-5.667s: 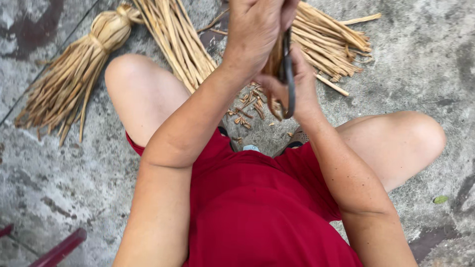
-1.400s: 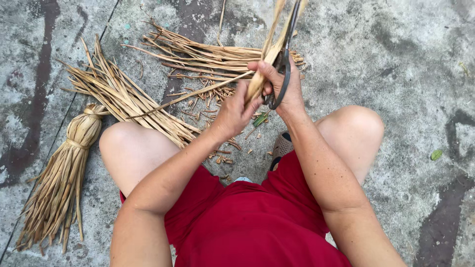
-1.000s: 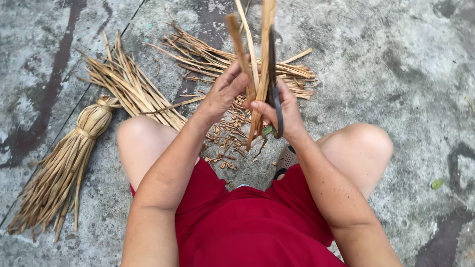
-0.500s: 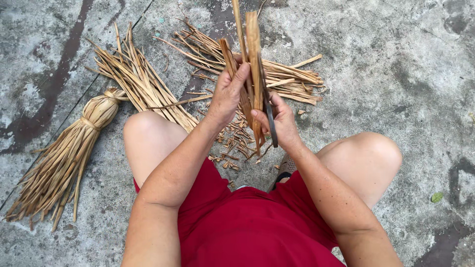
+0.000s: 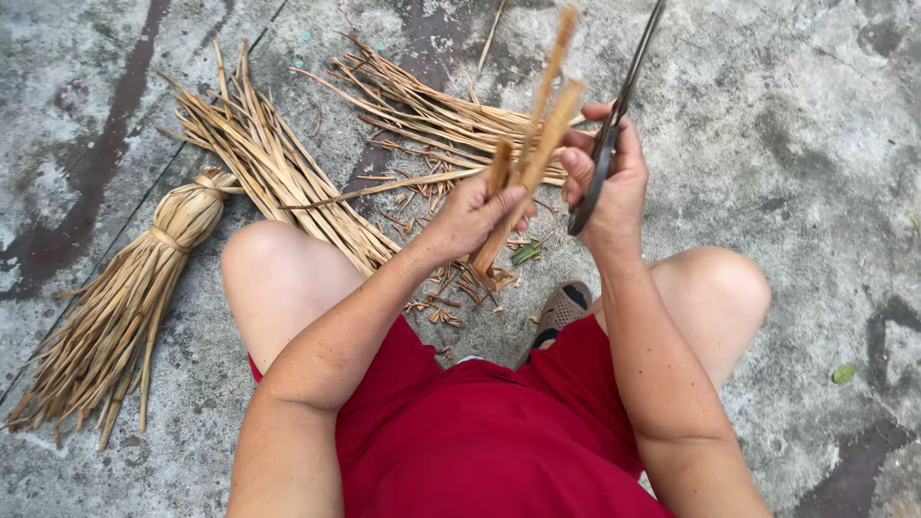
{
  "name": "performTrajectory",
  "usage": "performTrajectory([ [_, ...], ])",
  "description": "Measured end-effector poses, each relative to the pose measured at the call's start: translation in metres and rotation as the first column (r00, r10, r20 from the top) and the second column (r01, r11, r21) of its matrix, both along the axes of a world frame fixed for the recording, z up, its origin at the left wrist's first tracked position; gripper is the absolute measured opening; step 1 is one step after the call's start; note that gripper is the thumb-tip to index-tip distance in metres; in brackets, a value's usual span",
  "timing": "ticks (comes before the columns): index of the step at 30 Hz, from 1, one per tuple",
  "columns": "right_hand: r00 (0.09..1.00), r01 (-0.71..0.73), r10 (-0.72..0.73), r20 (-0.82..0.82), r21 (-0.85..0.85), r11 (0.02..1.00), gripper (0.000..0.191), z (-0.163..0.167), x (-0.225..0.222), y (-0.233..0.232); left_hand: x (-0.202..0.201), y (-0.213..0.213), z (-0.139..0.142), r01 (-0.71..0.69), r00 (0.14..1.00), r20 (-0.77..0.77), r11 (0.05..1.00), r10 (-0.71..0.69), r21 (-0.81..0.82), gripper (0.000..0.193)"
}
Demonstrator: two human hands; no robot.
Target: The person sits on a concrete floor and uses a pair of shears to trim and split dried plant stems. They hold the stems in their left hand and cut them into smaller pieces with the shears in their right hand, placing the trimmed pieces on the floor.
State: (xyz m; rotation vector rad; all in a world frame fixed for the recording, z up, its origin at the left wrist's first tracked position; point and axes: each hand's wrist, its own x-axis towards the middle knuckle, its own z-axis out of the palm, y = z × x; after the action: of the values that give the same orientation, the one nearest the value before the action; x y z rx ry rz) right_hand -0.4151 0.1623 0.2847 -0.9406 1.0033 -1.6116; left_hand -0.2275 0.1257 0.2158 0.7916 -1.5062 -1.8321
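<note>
The person's left hand [image 5: 472, 213] is closed around tan leaf strips [image 5: 533, 158], held upright above the knees. Just beside it, the right hand [image 5: 611, 177] grips dark scissors [image 5: 614, 125]. Small cut bits [image 5: 451, 297] lie on the concrete floor [image 5: 806, 144]. Farther off lie loose strips [image 5: 422, 115] and a tied bundle [image 5: 134, 297].

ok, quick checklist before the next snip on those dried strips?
1. Left hand grips the strips: ok, fingers wrapped round the lower part.
2. Right hand holds the scissors: ok.
3. Blades open or closed: cannot tell, seen edge-on and tips out of frame.
4. Left fingers away from the blades: cannot tell, the hands are close together.
5. Strips upright and bunched: ok, tilted slightly right.
6. Offcuts on the floor between the knees: ok, apart from the tied bundle.
</note>
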Motion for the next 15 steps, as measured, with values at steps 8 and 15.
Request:
performTrajectory([
  [8, 0.993, -0.086, 0.087, -0.074, 0.017, 0.996, 0.042, -0.002, -0.008, 0.007, 0.002, -0.001, 0.023, -0.002, 1.000, -0.020, 0.997, 0.001, -0.081, 0.061],
  [15, 0.906, -0.124, 0.058, -0.419, -0.133, 0.983, 0.031, -0.027, 0.022, 0.014, -0.010, 0.004, 0.018, -0.189, 0.982, -0.045, 0.948, 0.184, -0.256, 0.047],
])
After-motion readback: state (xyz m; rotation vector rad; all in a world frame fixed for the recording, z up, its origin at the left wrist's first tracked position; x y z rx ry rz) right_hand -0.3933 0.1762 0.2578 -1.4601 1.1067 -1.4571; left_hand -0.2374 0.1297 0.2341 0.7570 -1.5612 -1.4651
